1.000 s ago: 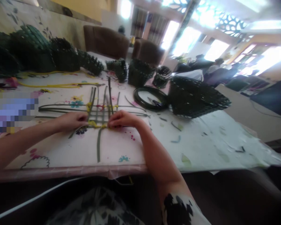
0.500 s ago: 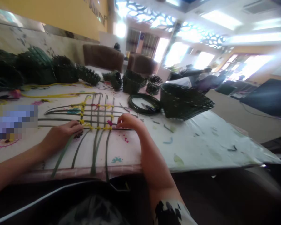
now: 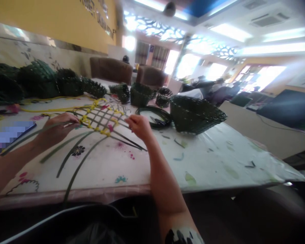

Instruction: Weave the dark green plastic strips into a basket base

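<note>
On the table lies a lattice of crossed dark green strips (image 3: 98,118), tied with short yellow pieces at many crossings. A small pink tie (image 3: 110,127) sits near its front corner. My left hand (image 3: 62,123) is closed at the lattice's left side, with fingers pinched on a green strip whose tail runs back over the forearm. At the right side my right hand (image 3: 139,125) has its fingers curled together around a strip end, partly hidden by the hand itself. Loose strip ends (image 3: 78,162) fan out toward the table's front edge and to the lower right.
A coil of dark green strip (image 3: 165,123) lies beyond my right hand, beside a large woven basket (image 3: 193,113). More baskets (image 3: 68,83) line the table's back. A yellow cord (image 3: 45,110) stretches behind the lattice. Green scraps (image 3: 179,143) lie at right; a blurred-out flat object (image 3: 11,135) is at left.
The lattice has turned clockwise, so its near strip ends now point to the lower left. My left hand has moved left and away from me. The right hand has gone slightly farther from me.
</note>
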A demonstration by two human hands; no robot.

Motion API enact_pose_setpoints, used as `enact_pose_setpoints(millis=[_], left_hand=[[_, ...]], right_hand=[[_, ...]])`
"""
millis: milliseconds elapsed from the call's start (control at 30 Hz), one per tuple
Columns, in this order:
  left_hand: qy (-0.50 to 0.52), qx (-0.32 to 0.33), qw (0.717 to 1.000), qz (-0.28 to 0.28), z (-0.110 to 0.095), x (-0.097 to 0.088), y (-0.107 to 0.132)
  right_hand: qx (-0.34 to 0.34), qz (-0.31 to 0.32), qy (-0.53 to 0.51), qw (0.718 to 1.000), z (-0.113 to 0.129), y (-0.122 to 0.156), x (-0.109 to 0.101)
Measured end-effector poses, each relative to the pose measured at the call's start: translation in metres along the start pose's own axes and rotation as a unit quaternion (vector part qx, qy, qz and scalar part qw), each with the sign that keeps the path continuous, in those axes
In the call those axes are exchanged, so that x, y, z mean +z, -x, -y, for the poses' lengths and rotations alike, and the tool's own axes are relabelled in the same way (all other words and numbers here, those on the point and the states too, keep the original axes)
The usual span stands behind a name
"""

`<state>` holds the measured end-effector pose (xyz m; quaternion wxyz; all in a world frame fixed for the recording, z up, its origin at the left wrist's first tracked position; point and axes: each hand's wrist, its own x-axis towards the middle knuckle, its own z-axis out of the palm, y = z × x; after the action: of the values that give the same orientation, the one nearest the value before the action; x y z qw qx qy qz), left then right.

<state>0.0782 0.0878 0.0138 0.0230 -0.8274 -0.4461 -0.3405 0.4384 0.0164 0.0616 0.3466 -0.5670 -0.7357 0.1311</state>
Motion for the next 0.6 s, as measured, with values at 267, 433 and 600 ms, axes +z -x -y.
enact_pose_setpoints(millis=[267, 433, 600], left_hand=[[0.104, -0.081, 0.989, 0.072, 0.031, 0.018, 0.001], [0.209, -0.208, 0.955, 0.026, 0.034, 0.02, 0.012], [0.158, -0.203, 0.96, 0.108, 0.042, -0.001, -0.003]], right_hand=[[0.125, 0.068, 0.009, 0.99, -0.033, -0.011, 0.01], [0.201, 0.214, -0.22, 0.93, -0.013, -0.002, 0.02], [0.242, 0.304, -0.219, 0.895, 0.003, 0.004, 0.029]])
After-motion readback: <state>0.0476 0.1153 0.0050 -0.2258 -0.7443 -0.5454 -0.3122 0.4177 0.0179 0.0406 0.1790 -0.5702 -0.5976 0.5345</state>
